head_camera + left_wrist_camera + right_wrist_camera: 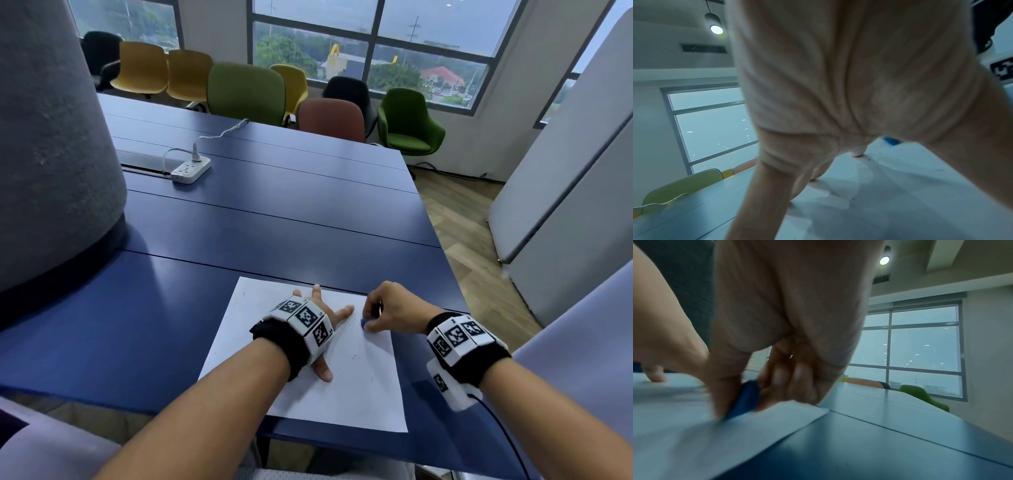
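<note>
Pinching a blue wedge-shaped eraser (363, 323), right fingers (375, 305) on smooth white paper (359, 377); left fingers (344, 312) splayed flat.

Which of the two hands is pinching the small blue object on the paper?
The right hand: its curled fingers pinch the blue object against the white paper. The left hand only presses flat on it, fingers spread.
</note>
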`<state>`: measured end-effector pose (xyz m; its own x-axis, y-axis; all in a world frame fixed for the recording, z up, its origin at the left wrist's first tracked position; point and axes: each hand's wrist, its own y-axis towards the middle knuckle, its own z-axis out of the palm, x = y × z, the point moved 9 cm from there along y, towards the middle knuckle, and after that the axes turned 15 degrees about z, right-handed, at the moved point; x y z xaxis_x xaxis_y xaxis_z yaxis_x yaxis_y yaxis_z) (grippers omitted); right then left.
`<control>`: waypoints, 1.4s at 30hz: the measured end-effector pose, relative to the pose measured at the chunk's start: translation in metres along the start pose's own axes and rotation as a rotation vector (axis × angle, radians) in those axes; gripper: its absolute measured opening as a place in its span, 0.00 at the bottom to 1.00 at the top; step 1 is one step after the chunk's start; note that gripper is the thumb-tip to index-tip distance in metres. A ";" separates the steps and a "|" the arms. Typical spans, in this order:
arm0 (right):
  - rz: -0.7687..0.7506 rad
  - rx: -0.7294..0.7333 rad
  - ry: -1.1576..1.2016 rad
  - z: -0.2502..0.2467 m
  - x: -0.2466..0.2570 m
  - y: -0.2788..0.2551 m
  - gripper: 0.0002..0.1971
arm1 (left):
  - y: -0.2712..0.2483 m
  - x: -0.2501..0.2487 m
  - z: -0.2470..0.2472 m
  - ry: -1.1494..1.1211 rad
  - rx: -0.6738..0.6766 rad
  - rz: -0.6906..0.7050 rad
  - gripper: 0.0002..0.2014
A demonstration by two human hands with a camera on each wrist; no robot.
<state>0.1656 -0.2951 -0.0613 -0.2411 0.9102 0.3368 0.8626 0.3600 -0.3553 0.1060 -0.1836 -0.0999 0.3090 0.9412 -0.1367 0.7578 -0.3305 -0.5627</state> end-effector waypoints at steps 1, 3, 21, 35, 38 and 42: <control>-0.003 0.081 -0.033 0.008 0.002 -0.004 0.04 | 0.000 0.001 0.000 0.001 -0.002 -0.006 0.70; 0.011 0.159 -0.071 0.013 0.002 -0.009 0.06 | -0.001 0.002 0.001 0.004 0.004 -0.013 0.70; -0.053 0.086 -0.027 0.014 0.001 -0.022 0.04 | -0.006 0.000 -0.003 0.034 0.000 -0.016 0.71; -0.072 -0.032 -0.079 0.005 0.006 -0.021 0.06 | -0.014 -0.026 -0.001 0.004 -0.053 0.105 0.66; -0.096 0.026 -0.093 0.012 0.011 -0.027 0.07 | -0.011 -0.026 0.001 0.019 -0.049 0.105 0.68; -0.111 0.058 -0.120 0.012 0.021 -0.027 0.05 | -0.011 -0.025 0.002 0.020 -0.053 0.112 0.68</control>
<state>0.1320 -0.2832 -0.0557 -0.3878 0.8809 0.2715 0.8016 0.4677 -0.3723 0.0893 -0.2038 -0.0919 0.4045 0.8968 -0.1794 0.7469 -0.4371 -0.5010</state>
